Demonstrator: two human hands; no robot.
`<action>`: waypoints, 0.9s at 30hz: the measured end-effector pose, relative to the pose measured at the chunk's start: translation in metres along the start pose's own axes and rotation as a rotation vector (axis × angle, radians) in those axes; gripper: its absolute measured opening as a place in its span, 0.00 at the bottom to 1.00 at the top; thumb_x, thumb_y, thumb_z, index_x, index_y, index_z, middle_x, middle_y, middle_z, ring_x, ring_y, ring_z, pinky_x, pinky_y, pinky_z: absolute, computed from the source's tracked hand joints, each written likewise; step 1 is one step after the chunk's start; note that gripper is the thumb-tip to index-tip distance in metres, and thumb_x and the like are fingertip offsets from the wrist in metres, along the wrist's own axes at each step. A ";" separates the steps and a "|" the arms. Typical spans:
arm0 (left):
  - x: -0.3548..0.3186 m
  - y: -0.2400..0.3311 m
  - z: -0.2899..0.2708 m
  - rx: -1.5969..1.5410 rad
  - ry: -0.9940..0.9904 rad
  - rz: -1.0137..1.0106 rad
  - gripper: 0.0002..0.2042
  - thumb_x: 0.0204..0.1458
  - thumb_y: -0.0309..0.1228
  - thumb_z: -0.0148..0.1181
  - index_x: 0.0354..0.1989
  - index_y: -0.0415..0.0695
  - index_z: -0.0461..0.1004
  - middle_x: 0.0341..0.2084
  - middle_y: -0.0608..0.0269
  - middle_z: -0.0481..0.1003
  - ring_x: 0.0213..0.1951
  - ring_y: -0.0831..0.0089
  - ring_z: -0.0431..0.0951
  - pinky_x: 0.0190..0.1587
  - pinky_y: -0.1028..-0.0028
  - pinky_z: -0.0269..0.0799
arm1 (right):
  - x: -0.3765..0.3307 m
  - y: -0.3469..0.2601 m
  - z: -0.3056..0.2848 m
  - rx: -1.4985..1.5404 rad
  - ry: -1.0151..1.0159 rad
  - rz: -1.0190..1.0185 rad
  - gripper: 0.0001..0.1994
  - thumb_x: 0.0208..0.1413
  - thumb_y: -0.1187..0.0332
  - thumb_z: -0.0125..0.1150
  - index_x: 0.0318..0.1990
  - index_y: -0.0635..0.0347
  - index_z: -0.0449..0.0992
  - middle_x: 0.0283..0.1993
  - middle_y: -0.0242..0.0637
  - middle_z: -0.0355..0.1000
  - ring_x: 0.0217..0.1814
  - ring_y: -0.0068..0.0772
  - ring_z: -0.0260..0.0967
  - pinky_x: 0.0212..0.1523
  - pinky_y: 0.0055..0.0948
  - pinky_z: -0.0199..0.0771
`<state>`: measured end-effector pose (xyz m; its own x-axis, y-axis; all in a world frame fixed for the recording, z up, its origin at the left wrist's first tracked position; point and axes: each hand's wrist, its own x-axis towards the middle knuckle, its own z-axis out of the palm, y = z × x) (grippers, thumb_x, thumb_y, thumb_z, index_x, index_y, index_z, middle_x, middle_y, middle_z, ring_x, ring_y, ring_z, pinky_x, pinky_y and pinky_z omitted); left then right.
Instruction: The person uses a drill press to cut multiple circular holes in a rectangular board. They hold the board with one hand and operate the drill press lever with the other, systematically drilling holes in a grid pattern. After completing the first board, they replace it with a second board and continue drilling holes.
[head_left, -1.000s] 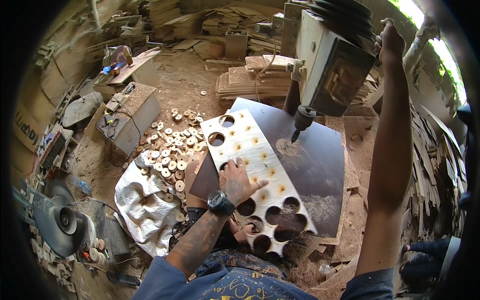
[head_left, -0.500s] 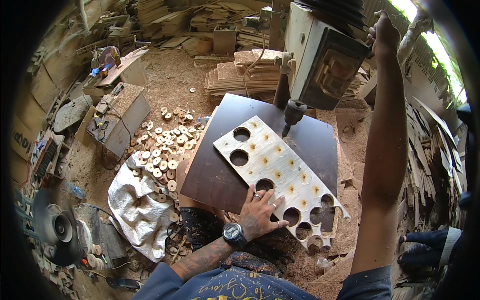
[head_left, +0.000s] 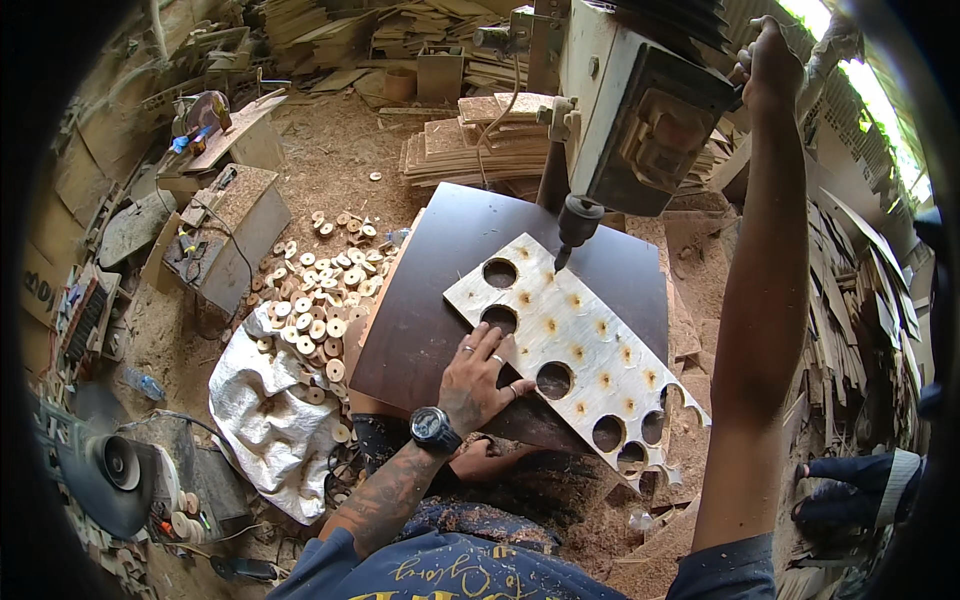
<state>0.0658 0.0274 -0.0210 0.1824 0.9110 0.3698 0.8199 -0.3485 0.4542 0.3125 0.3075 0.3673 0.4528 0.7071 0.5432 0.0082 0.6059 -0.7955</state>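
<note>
A pale plywood strip (head_left: 583, 335) with several large round holes and small scorched marks lies at a slant on a dark brown board (head_left: 410, 310). My left hand (head_left: 480, 380) rests on the strip's near-left edge, its fingers stretched out beside a hole. At the upper right, my raised right hand (head_left: 772, 70) is closed round the drill press handle (head_left: 738, 98). The drill press (head_left: 640, 120) hangs over the board. Its chuck (head_left: 578, 222) holds a bit, whose tip is at the strip's far edge; whether it touches is unclear.
Cut wooden discs (head_left: 318, 300) with centre holes lie heaped left of the board, next to a white sack (head_left: 265, 410). A fan (head_left: 115, 465) stands at lower left. Stacked boards (head_left: 440, 155) are behind. Wood offcuts (head_left: 850, 330) lean at right, near another person's legs (head_left: 850, 485).
My left hand has shifted left and farther away along the strip's edge. The strip has slid slightly right, bringing its far end under the bit. My right hand stays on the handle.
</note>
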 end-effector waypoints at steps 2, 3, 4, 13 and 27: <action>-0.003 -0.005 0.005 -0.011 -0.066 -0.023 0.43 0.48 0.63 0.66 0.62 0.36 0.71 0.62 0.45 0.70 0.70 0.47 0.61 0.70 0.55 0.61 | -0.009 -0.003 -0.002 0.019 0.012 -0.006 0.12 0.58 0.63 0.60 0.25 0.52 0.66 0.16 0.23 0.52 0.13 0.18 0.50 0.14 0.24 0.49; -0.005 -0.005 0.006 -0.008 0.000 0.002 0.43 0.48 0.62 0.67 0.62 0.36 0.71 0.63 0.45 0.69 0.70 0.47 0.61 0.69 0.56 0.62 | -0.015 -0.006 -0.003 0.036 0.031 -0.006 0.13 0.58 0.63 0.60 0.25 0.52 0.65 0.16 0.23 0.52 0.13 0.19 0.50 0.15 0.25 0.49; -0.006 -0.005 0.007 -0.004 -0.009 0.005 0.43 0.48 0.62 0.67 0.62 0.36 0.71 0.63 0.45 0.69 0.70 0.47 0.61 0.69 0.57 0.63 | -0.022 -0.009 -0.004 0.048 0.050 -0.006 0.13 0.58 0.64 0.60 0.24 0.51 0.63 0.16 0.23 0.52 0.13 0.19 0.50 0.15 0.25 0.48; -0.006 0.022 0.005 0.130 -0.072 -0.074 0.60 0.40 0.77 0.57 0.67 0.29 0.62 0.68 0.35 0.59 0.73 0.45 0.55 0.74 0.51 0.50 | -0.155 -0.020 -0.052 0.332 0.109 -0.175 0.18 0.60 0.70 0.52 0.18 0.51 0.55 0.15 0.26 0.45 0.14 0.22 0.41 0.18 0.28 0.46; -0.008 0.024 0.009 0.120 -0.117 -0.115 0.64 0.39 0.79 0.55 0.70 0.28 0.57 0.72 0.32 0.53 0.75 0.46 0.50 0.75 0.50 0.45 | -0.232 0.050 -0.102 0.395 0.032 -0.395 0.21 0.60 0.67 0.42 0.16 0.48 0.43 0.13 0.27 0.39 0.16 0.24 0.35 0.30 0.35 0.57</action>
<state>0.0891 0.0140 -0.0206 0.1402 0.9651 0.2210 0.8965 -0.2185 0.3854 0.2986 0.1366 0.1743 0.5096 0.3913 0.7663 -0.1491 0.9173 -0.3693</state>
